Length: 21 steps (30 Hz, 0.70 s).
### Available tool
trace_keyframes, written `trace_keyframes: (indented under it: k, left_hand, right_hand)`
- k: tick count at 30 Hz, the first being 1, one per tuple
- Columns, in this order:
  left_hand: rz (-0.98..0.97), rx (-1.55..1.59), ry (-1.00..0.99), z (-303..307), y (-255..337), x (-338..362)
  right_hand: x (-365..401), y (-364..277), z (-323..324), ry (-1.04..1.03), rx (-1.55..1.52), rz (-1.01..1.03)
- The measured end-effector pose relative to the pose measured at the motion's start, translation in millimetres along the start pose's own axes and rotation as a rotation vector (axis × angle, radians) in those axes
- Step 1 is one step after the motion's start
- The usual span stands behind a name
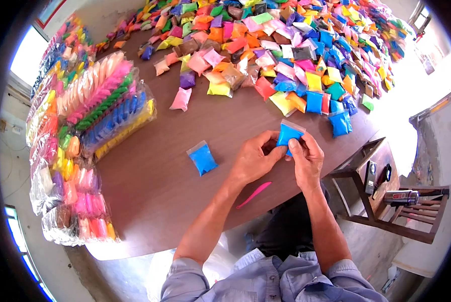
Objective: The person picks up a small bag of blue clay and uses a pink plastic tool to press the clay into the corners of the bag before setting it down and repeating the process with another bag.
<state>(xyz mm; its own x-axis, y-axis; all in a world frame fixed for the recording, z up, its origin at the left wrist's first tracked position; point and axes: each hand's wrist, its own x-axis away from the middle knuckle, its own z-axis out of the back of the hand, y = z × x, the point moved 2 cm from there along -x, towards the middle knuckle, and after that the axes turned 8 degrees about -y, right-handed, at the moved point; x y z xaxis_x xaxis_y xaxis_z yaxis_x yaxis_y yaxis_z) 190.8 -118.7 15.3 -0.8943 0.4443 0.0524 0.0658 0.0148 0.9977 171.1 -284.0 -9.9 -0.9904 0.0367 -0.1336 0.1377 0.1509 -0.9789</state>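
Both hands meet over the table's near right part, gripping one small clear packet of blue clay [290,133]. My left hand [258,157] pinches its left side between thumb and fingers. On the right side, my right hand [307,157] presses its thumb on the packet's front. A second blue packet [202,158] lies flat on the table to the left of my hands. Below my left hand rests a thin pink plastic tool [254,195], near the table's front edge.
A large heap of multicoloured packets [285,55] covers the table's far side. Bundled clear bags of coloured packets [104,100] line the left edge of the brown table [150,201]. To the right stands a wooden chair [381,176] bearing a metal flask [401,197] and a dark device [370,177].
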Motion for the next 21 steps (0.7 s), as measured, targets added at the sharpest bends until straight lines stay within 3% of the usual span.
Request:
trace_keyframes:
  k: [21]
  left_hand:
    - [-0.127,-0.07,0.115,2.3,-11.6,-5.2]
  right_hand:
    - [1.1,-7.9,-8.4,0.002,0.089,0.006]
